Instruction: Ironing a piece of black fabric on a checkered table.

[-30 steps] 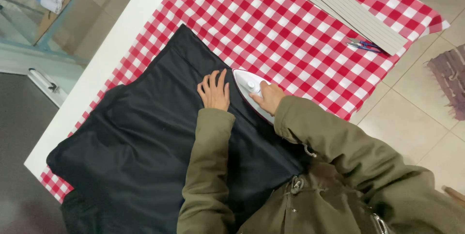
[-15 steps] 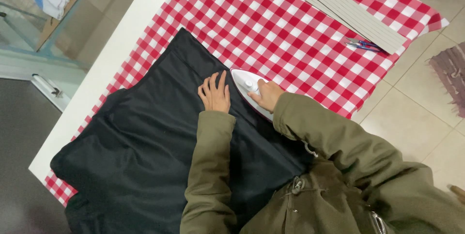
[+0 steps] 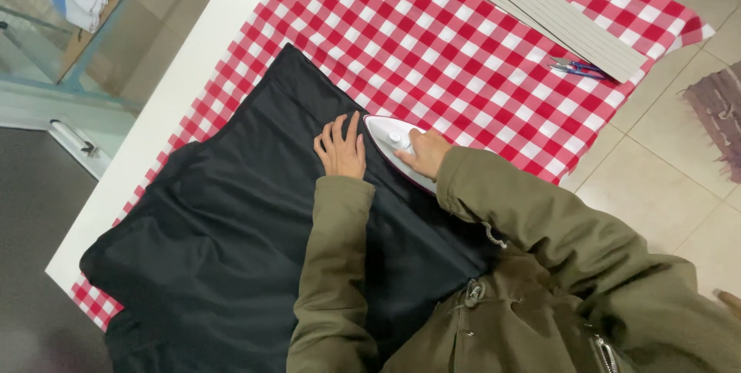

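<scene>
The left hand (image 3: pixel 340 149) lies flat and open, fingers spread, pressing the black garment (image 3: pixel 231 234). Just at its 3 o'clock, the right hand (image 3: pixel 424 153) is closed around the handle of a white iron (image 3: pixel 390 141), which rests on the garment's edge, tip toward 11 o'clock. The garment covers a red-checked cloth (image 3: pixel 432 41) on the white surface (image 3: pixel 193 72). At 1 o'clock lie grey strips (image 3: pixel 556 18) and small scissors (image 3: pixel 575 69).

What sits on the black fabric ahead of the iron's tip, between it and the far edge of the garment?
Nothing visible lies there. The right hand grips the white iron on the black garment. The left hand lies flat beside the iron, to its left. The scissors and grey strips lie apart on the checked cloth.
</scene>
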